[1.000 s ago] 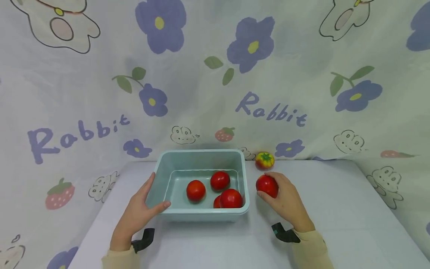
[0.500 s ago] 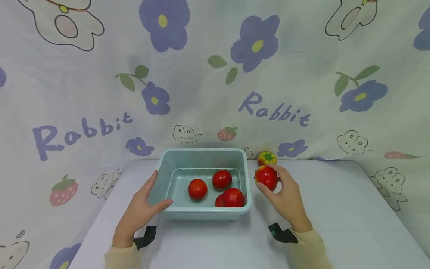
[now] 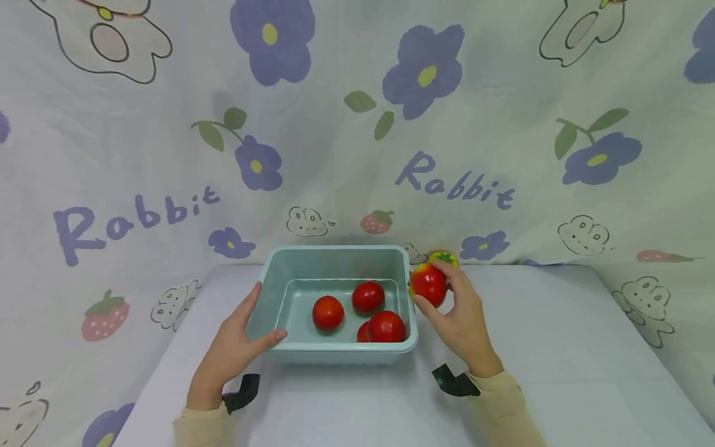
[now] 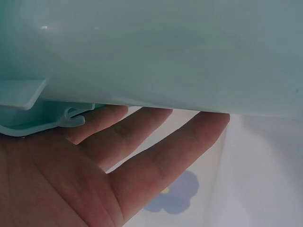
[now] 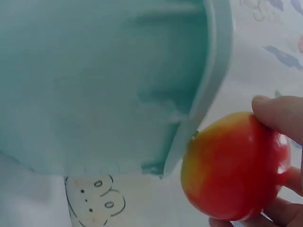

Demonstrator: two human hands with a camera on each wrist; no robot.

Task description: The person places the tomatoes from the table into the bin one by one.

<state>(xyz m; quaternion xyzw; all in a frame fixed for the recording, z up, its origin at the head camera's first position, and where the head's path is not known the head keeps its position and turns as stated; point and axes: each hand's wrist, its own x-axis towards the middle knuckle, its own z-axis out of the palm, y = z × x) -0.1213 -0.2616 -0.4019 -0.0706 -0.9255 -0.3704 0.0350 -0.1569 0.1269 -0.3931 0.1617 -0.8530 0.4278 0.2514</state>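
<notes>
My right hand (image 3: 466, 316) grips a tomato (image 3: 429, 285) between thumb and fingers, just beside the right rim of the pale blue-green bin (image 3: 335, 347). In the right wrist view this tomato (image 5: 232, 168) is glossy red, yellow towards its stem end, and level with the bin's edge. My left hand (image 3: 231, 347) rests at the bin's front left corner, its thumb over the front rim. The left wrist view shows its straight fingers (image 4: 156, 165) touching the bin's outer wall. Inside the bin lie several red tomatoes (image 3: 328, 314), one partly hidden behind another.
Another yellow-green and red tomato (image 3: 445, 257) stands behind the right hand at the table's back edge, mostly hidden. A printed cloth (image 3: 335, 143) hangs behind the white table (image 3: 558, 335).
The right hand has raised the tomato off the table and carried it left and back to the bin's right rim. The left hand stays at the bin's corner.
</notes>
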